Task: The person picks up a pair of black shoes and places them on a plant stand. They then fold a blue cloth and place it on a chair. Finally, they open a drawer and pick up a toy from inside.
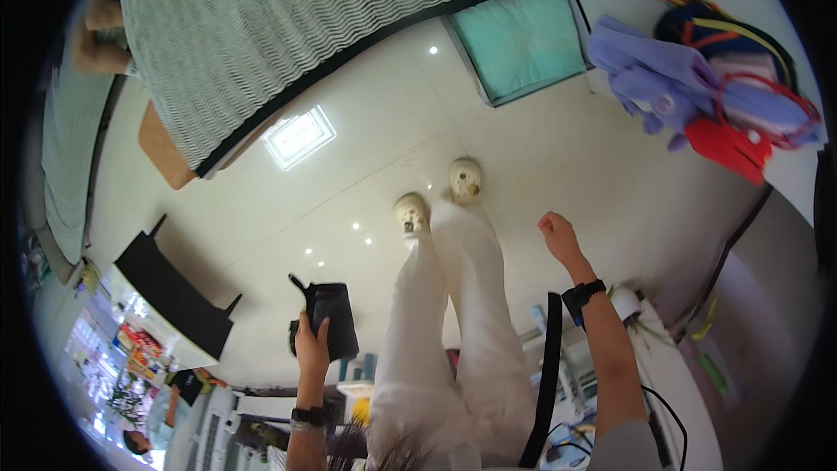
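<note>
My left hand [312, 343] grips a black object [332, 320], possibly a pouch or case. It has a flat panel and a short dark stick-like part jutting from its top; what it is exactly cannot be told. The hand hangs above the tiled floor, left of my legs. On the other side, my right hand [560, 237] is held over the floor with its fingers curled in, and no object shows in it. A dark band with a watch-like device [583, 301] sits on the right wrist.
A massage-type bed with a wavy-textured cover [327, 19] spans the top. A turquoise cushion [520, 46] lies in a grey-edged holder. Plush toys [660, 78] and a bag are at right. A black-and-white table [176, 301] stands left; another person [163, 415] is at lower left.
</note>
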Demonstrator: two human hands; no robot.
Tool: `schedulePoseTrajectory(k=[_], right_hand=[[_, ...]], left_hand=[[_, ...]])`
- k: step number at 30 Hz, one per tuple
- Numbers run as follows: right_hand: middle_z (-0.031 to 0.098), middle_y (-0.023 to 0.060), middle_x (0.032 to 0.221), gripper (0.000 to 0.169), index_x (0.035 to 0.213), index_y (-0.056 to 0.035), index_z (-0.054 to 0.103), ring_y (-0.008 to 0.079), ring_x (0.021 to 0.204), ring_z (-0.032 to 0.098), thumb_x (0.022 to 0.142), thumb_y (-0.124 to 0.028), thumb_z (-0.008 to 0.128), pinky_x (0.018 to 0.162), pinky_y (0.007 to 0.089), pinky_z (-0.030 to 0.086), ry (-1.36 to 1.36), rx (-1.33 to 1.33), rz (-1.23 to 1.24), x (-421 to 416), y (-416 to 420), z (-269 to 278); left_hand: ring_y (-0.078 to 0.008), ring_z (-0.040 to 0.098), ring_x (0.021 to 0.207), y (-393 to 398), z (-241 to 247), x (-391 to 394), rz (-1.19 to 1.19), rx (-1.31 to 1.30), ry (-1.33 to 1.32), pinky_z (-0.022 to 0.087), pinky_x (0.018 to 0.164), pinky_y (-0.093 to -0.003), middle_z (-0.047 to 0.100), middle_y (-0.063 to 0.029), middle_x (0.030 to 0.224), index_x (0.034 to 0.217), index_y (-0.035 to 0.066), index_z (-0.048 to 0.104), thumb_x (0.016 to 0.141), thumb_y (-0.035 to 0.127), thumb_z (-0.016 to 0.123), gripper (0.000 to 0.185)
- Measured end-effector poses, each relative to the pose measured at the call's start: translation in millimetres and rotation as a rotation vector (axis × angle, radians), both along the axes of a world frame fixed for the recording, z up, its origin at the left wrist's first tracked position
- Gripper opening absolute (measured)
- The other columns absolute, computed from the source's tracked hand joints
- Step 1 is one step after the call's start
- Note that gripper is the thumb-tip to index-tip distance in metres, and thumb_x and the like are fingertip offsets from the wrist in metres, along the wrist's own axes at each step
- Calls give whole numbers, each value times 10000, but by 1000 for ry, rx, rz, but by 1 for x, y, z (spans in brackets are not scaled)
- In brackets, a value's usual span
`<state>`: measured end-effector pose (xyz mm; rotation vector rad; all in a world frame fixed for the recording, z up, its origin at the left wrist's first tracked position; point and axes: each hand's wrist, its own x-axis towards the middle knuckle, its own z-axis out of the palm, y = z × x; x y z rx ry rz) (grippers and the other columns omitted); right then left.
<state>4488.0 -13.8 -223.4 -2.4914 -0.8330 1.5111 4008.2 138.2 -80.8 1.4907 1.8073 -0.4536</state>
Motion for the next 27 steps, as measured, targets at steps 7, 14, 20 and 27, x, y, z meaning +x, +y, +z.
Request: schedulePoseTrajectory(k=[7,14,20,27], right_hand=[[537,168,1057,257,1031,-7,537,327,973,539,804,-119,586,858,441,425,-430,255,517,19,61,-195],[494,235,1155,512,1226,41,440,370,1074,480,812,-203,615,954,484,330,-668,716,474,25,149,-336],[551,216,1056,519,1203,76,448,364,1034,495,805,-212,615,939,458,300,-1021,823,512,28,144,-378],[555,195,1022,469,1174,61,473,333,937,509,787,-167,607,896,443,322,-962,772,497,21,138,-375]], left_hand=[[-480,544,921,-110,-162,-56,145,68,149,460,751,-436,574,-318,976,1159,-94,452,889,222,582,435],[-504,530,916,-162,-315,-55,126,166,135,446,770,-453,561,-333,985,1187,-81,437,859,197,608,463],[-434,562,824,-126,-406,-1,205,428,-50,454,741,-402,579,-247,901,1135,-26,453,783,72,615,400],[-461,549,771,-29,-458,39,87,640,-329,468,696,-379,574,-263,834,1094,-42,453,822,79,604,334]])
